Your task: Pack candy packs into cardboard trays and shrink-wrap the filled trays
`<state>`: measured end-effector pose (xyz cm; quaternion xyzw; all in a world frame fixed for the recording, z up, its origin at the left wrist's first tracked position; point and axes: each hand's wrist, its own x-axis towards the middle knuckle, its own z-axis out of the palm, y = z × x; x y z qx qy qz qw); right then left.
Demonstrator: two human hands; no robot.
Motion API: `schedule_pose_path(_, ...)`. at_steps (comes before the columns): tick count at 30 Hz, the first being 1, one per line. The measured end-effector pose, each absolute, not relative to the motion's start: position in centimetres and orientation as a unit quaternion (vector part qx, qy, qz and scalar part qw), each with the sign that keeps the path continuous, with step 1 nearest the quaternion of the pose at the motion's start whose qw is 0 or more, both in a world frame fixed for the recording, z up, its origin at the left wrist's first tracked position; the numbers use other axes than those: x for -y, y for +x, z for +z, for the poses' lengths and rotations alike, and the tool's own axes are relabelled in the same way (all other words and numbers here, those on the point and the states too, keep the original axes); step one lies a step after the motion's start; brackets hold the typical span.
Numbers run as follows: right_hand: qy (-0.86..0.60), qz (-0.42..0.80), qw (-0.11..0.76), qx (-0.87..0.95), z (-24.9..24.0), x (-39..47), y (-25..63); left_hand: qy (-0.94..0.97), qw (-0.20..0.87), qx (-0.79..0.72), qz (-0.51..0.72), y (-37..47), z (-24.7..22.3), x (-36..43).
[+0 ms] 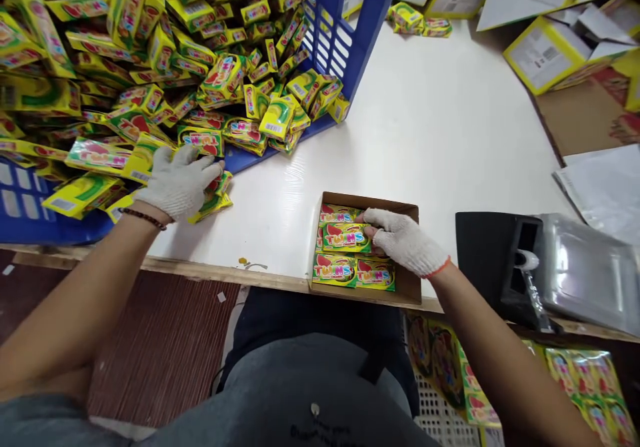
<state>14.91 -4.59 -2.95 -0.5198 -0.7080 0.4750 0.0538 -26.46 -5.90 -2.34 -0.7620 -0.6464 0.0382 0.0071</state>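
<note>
My left hand [181, 181], in a white knitted glove, rests at the front edge of the heap of small yellow-green TWINS boxes [97, 155]. Its fingers are apart and touch the packs; a couple of boxes [216, 200] lie partly hidden under its thumb side. My right hand [403, 240], gloved too, is inside a shallow brown cardboard tray [411, 289]. Thumb and fingers pinch the right end of one TWINS box [345, 237], which sits over others. More TWINS boxes [334, 269] lie face up in the tray, filling its left and middle parts.
A blue slotted crate [370, 40] holds the heap, spilling onto the white table [425, 127]. Two loose packs [406, 17] lie at the back. To the right are a black tape dispenser [500, 260], clear plastic bags [590, 267] and yellow-white cartons [545, 53].
</note>
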Motion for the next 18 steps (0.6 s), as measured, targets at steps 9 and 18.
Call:
schedule_pose_path(9, -0.465, 0.344, 0.054, 0.814, -7.4, 5.3, 12.1, -0.767, -0.095, 0.622, -0.128, -21.1, -0.6, 6.3)
schedule_pose_path(18, -0.466, 0.414, 0.257, 0.739, -1.6, 6.1, 12.2, -0.853, -0.056, 0.434, -0.284, -10.4, -1.7, 9.3)
